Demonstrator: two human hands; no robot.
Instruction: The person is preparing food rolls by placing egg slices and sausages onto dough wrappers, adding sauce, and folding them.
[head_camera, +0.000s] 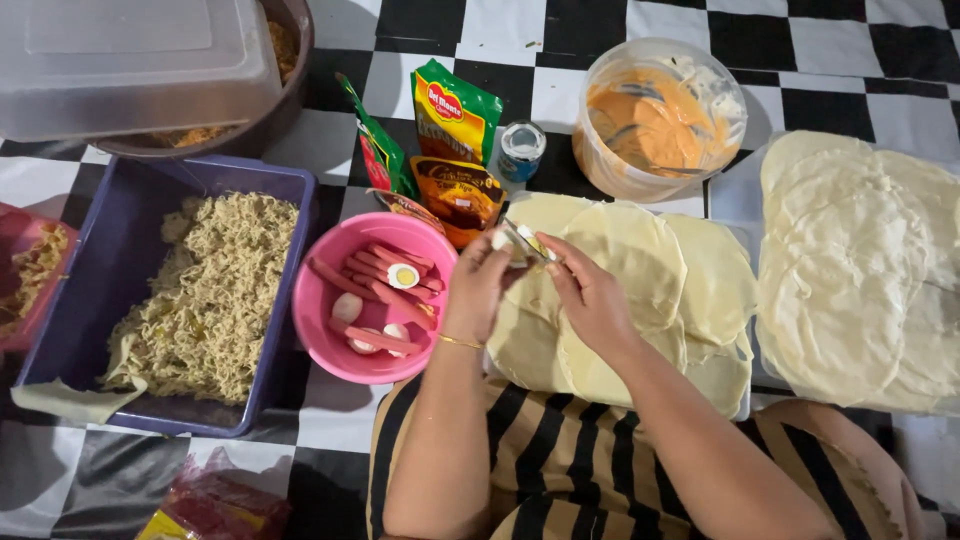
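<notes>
Egg slice (528, 243): a small piece, white with a yellow centre, pinched between the fingertips of both hands above the near edge of the spread wrappers; the left hand (478, 285) closes thumb and fingers on its left end, wrist bearing a thin gold bracelet (460, 342); the right hand (590, 295) closes its fingertips on the right end, apparently together with a thin blade-like item, which cannot be told for certain.

Directly beneath the grip lie the pale round wrappers (640, 270), overlapping in a fan; well to the right of the grip sits a second stack of larger flat sheets (860, 280).

Just left of the grip stands the pink bowl (320, 330), holding sausage strips and further egg pieces; further left, the purple tub (290, 190) of cooked noodles.

Beyond the grip stand sauce pouches (455, 115), a small can (521, 150) and a clear plastic tub (655, 120) of orange sauce; all rest on a black-and-white checked cloth (830, 60).
</notes>
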